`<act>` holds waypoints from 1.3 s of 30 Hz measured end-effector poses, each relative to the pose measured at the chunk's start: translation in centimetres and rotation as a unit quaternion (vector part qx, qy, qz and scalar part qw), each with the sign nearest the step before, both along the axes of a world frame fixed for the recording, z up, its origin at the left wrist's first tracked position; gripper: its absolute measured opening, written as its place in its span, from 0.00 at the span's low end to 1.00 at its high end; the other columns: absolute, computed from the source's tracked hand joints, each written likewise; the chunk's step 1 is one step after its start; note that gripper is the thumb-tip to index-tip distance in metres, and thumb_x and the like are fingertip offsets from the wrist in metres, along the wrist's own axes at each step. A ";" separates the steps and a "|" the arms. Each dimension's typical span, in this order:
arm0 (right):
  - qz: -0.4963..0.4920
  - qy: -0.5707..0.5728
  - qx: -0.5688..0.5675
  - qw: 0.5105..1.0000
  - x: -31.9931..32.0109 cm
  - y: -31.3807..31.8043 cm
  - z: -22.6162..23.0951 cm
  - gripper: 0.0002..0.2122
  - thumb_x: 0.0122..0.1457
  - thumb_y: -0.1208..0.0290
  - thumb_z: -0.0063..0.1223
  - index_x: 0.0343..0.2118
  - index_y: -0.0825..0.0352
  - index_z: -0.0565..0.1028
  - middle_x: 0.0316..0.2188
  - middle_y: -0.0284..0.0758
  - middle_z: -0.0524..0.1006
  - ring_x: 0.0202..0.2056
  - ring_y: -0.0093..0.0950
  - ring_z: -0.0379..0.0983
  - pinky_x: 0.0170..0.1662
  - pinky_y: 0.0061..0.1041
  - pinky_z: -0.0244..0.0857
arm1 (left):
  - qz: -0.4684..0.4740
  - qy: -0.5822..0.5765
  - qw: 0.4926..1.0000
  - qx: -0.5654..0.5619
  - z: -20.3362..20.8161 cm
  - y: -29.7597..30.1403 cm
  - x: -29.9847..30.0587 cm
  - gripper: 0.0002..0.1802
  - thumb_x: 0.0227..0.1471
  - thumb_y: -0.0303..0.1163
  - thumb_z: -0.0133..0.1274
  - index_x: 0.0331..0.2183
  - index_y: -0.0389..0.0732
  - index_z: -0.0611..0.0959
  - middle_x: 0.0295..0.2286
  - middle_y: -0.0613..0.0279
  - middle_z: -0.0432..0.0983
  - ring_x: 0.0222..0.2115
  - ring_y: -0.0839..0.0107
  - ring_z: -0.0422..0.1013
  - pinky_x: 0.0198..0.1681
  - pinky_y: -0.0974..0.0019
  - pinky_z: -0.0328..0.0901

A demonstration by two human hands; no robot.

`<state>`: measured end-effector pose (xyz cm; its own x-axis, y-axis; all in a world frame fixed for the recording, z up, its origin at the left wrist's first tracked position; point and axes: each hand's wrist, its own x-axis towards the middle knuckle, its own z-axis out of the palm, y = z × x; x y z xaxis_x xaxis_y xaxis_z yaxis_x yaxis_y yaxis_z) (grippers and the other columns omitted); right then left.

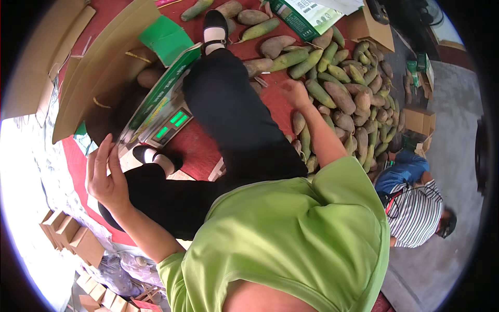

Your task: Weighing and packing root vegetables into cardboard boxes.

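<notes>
My left hand is raised, fingers stretched out and apart, beside the near edge of an open cardboard box with green printed sides. A brownish root shows inside the box; much of its inside is dark. Right at the box stands a scale with a lit green display. My right hand hovers over the red mat, just left of a big heap of green and brown radishes. Its fingers are small and blurred, and I cannot make out anything in them.
The red mat lies under my feet. A green-and-white carton sits beyond the radishes, with a brown box beside it. Small brown boxes are stacked at lower left. A person in a striped shirt bends over at right.
</notes>
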<state>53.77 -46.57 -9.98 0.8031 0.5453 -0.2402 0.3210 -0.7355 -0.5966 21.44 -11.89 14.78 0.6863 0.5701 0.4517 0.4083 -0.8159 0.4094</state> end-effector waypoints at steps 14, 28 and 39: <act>-0.325 0.211 -0.137 0.911 -5.8 -13.2 -8.3 0.33 0.45 0.62 0.63 0.56 0.58 0.63 0.44 0.47 0.76 0.44 0.43 0.75 0.46 0.38 0.69 | 0.027 -0.006 1.000 -0.002 -1.7 1.3 -1.0 0.10 0.56 0.22 0.51 0.39 0.35 0.84 0.27 0.60 0.79 0.26 0.74 0.73 0.30 0.75 0.69; -0.160 0.178 -0.238 0.941 -6.9 -10.4 -10.0 0.42 0.42 0.57 0.66 0.61 0.57 0.57 0.55 0.43 0.67 0.55 0.43 0.65 0.55 0.37 0.64 | 0.047 0.045 0.998 0.013 -1.6 1.1 -0.6 0.10 0.55 0.21 0.51 0.40 0.35 0.83 0.28 0.60 0.79 0.26 0.74 0.73 0.28 0.74 0.66; -0.137 0.129 -0.273 0.943 -7.9 -8.0 -12.7 0.37 0.35 0.67 0.68 0.53 0.59 0.64 0.47 0.44 0.73 0.49 0.42 0.71 0.52 0.36 0.66 | 0.036 -0.007 0.999 -0.013 -0.1 0.5 0.0 0.03 0.43 0.22 0.61 0.25 0.35 0.82 0.20 0.59 0.75 0.20 0.69 0.72 0.24 0.71 0.64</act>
